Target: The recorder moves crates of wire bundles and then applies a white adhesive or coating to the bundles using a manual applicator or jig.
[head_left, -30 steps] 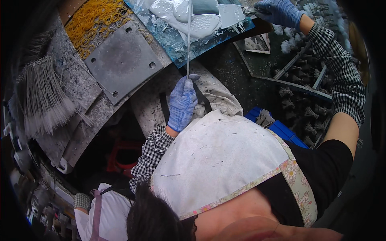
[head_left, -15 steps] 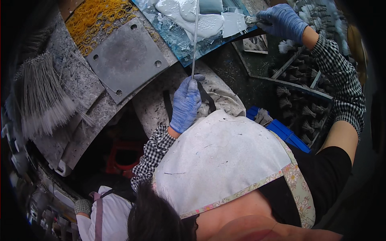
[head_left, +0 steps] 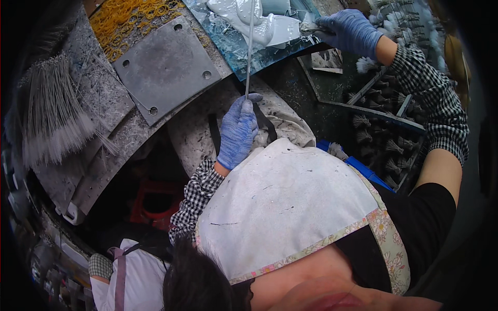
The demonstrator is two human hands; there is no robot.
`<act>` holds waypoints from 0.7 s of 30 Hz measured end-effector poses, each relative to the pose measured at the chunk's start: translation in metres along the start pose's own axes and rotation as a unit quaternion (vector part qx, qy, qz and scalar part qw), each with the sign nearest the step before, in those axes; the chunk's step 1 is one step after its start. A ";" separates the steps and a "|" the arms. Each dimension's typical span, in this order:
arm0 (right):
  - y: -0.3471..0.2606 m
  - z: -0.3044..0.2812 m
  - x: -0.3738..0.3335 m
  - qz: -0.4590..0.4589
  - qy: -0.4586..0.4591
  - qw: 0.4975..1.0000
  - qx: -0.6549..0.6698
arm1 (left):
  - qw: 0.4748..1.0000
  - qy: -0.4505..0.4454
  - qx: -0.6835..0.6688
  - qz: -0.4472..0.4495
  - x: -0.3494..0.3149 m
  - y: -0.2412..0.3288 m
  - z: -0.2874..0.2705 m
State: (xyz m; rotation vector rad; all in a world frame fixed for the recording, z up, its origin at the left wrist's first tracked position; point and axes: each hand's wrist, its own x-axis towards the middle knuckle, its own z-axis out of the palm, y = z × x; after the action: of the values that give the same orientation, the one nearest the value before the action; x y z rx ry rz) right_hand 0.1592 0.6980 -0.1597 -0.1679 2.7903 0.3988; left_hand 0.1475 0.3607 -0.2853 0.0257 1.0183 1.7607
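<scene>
My left hand (head_left: 238, 132), in a blue knitted glove, is closed round the lower end of a thin grey rod (head_left: 250, 54). The rod points away from me, across the front of a blue glassy board (head_left: 236, 52). Thick white paste (head_left: 259, 28) is spread on that board. At its right edge my right hand (head_left: 353, 32), gloved alike, grips a scraper (head_left: 310, 28) with a smeared grey handle. The scraper's flat blade seems to lie in the paste, coated white, so its outline is hard to make out.
Left of the board lie a grey metal plate (head_left: 163, 70) with corner holes and a heap of yellow rubber bands (head_left: 129, 20). Bundled wires (head_left: 54, 111) rest farther left. A divided tray (head_left: 386, 120) of wire tufts stands at right, near a blue bin (head_left: 371, 173). Another person's sleeve (head_left: 101, 267) shows lower left.
My right hand has moved left and slightly nearer, drawing the scraper through the paste. The left hand keeps its hold on the rod. The whole view has shifted a little.
</scene>
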 end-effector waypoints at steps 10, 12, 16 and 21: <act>-0.001 -0.037 0.063 0.089 0.037 0.995 0.012 | 0.998 0.009 0.064 0.009 -0.003 0.000 0.002; 0.002 -0.049 0.069 0.100 0.012 0.995 -0.028 | 0.998 -0.010 0.039 -0.048 0.002 -0.003 0.000; 0.010 -0.069 0.053 0.119 0.028 0.992 -0.021 | 0.999 -0.009 -0.014 -0.050 0.015 -0.007 0.003; 0.022 -0.053 0.015 0.178 -0.007 0.984 -0.022 | 0.996 0.042 0.074 -0.032 0.012 -0.008 0.002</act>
State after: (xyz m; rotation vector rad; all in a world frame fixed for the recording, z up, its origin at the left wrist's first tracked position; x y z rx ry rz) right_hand 0.1258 0.7021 -0.1107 0.3280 2.7977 0.5419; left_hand 0.1495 0.3723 -0.2946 0.0116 1.1959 1.6375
